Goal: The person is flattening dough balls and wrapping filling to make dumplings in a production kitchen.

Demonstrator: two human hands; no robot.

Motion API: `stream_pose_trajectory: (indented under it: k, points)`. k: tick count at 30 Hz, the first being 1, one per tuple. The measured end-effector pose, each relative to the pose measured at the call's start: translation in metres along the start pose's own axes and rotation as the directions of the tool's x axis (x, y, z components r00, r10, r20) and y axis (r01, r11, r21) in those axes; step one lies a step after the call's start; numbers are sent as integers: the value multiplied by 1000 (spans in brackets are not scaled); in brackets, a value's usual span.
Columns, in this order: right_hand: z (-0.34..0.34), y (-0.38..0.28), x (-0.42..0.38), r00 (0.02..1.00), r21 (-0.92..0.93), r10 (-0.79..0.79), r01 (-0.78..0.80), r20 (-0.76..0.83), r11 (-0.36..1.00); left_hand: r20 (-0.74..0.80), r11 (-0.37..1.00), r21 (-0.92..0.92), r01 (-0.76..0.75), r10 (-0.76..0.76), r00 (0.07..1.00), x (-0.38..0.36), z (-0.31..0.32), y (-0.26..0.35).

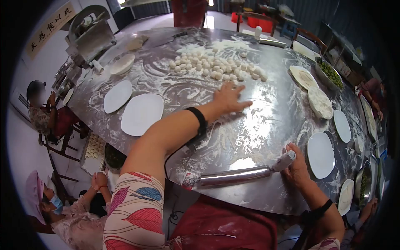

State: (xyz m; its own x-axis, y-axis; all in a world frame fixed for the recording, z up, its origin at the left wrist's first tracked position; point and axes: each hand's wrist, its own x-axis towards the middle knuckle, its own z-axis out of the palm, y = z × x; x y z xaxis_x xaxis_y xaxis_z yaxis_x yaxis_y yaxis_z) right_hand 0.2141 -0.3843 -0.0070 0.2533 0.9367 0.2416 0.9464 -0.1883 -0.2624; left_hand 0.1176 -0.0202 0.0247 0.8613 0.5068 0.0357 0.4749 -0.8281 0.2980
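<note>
My left hand [229, 99] reaches over the steel table [266, 112], fingers spread and holding nothing. It is just short of a heap of small floured dough balls [216, 66]. By the near edge, my right hand [299, 168] is closed around the right handle of a metal rolling pin [235, 176]. The handle hides part of its palm and fingers. The pin lies along the table edge, its left handle near my body.
White plates [142, 114] stand on the left, with another plate [321, 155] on the right. Floured dough rounds [320, 102] lie near a bowl of chopped green filling [330, 75]. A person in a pink hat [35, 196] sits at left; other people are around the table.
</note>
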Motion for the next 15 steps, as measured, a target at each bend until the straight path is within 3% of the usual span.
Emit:
stream_pose_trajectory:
  k: [2, 5, 8, 11, 15]
  points:
    - [-2, -4, -2, 1000, -31, 2, -1, 13, 1000, 87, 994, 93, -66, 58, 995, -7, -4, 19]
    - [-7, -8, -12, 1000, 2, 7, -7, 10, 1000, -114, 943, 328, -60, 103, 988, 23, 30, -16]
    - [-10, -3, -29, 999, -41, 34, -34, -12, 999, -125, 981, 165, 101, -81, 989, 25, -4, -42]
    - [-11, -3, -41, 996, -45, 89, -90, -23, 995, -200, 951, -39, 306, -308, 930, 31, -22, -81]
    - [-13, -4, -39, 994, -25, 110, -111, -24, 994, -321, 908, -132, 399, -420, 849, 63, -35, -162]
